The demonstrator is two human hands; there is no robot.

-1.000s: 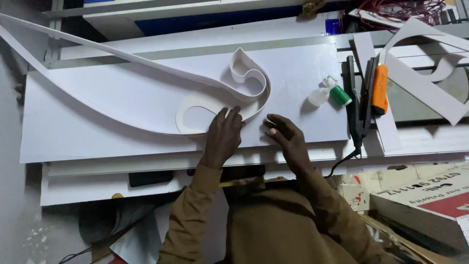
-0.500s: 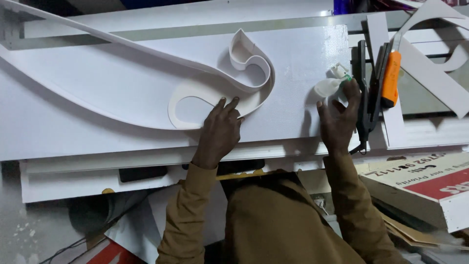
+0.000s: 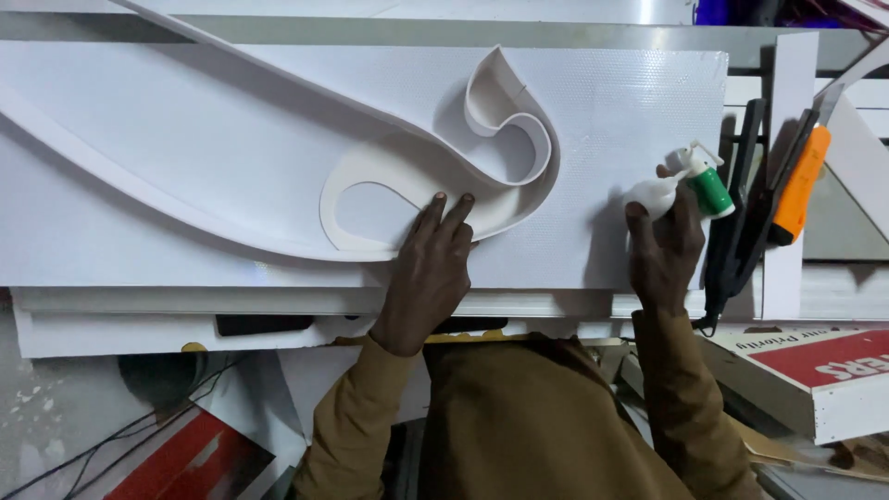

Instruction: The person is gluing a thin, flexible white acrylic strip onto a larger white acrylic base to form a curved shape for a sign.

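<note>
The person's left hand is lying flat, fingers spread narrowly, and is pressing on the lower edge of the curved white strip form, a swirl of thin walls standing on edge upon the white textured sheet. The right hand is closing around a small white squeeze bottle with a green collar, which is sitting to the right of the swirl, near the sheet's right edge; the grip looks partial, with the fingers wrapping the bottle's body and the nozzle pointing up and away from the person. To the right of the bottle, an orange-handled knife and a black tool are lying off the sheet. Risks, as judged: the bottle is being held loosely and near the sheet's edge, so it could slip and leak over the sheet or onto the tools. The strip walls are thin and upright, and the only restraint is the left hand at one point; uneven pressure there could tip or spring the curl out of its line, chiefly at the tight loop above the fingertips. The knife's blade state cannot be told from this view, and it is lying close to the right hand's path.
</note>
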